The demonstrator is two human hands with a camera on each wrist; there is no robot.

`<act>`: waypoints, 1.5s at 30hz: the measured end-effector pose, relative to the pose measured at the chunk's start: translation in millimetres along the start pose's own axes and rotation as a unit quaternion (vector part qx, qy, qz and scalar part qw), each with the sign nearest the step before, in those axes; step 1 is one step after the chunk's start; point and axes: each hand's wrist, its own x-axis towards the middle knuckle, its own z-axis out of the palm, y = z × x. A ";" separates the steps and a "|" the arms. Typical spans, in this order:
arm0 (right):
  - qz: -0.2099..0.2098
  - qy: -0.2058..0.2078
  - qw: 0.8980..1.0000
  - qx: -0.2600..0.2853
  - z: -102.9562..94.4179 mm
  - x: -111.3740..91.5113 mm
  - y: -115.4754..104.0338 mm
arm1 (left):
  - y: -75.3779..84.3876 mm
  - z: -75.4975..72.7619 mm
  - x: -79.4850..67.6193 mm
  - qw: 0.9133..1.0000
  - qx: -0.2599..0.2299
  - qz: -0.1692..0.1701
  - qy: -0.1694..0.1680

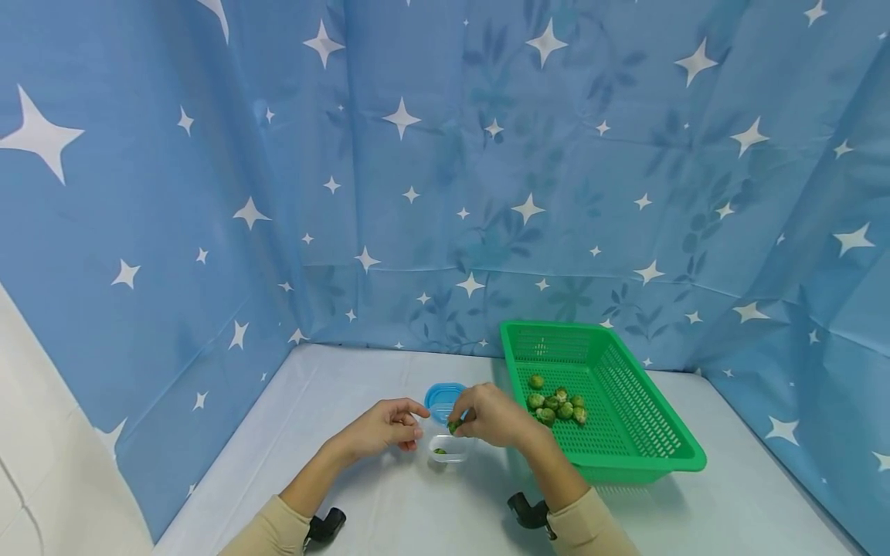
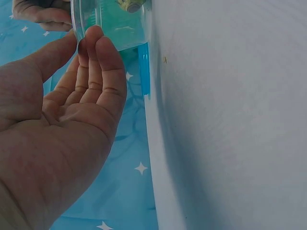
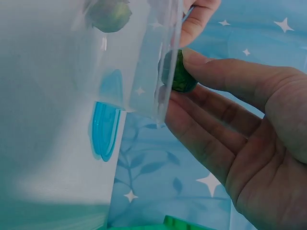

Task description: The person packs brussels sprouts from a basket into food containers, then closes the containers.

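Note:
My right hand pinches a Brussels sprout between thumb and fingers, right at the rim of a small clear plastic container. Inside the container lies another sprout, also visible from the left wrist. To the container's left is my left hand, its fingers loosely bent and holding nothing; in the left wrist view its fingertips are close to the container wall. Just behind the container, a blue lid lies on the table, partly covered by the right hand in the head view.
A green perforated basket stands on the right of the white table, with several Brussels sprouts gathered in its left part. Blue star-patterned curtains hang at the back and both sides. Each wrist carries a black camera mount.

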 end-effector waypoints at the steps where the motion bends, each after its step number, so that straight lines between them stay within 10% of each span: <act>1: 0.000 -0.002 1.000 0.002 0.5 0.0 0.0 | -0.1 0.0 0.0 1.000 0.001 -0.001 0.000; 45: -0.005 -0.070 0.984 -0.162 17.7 4.3 -2.8 | 2.4 1.9 -1.1 1.000 -0.001 -0.005 0.010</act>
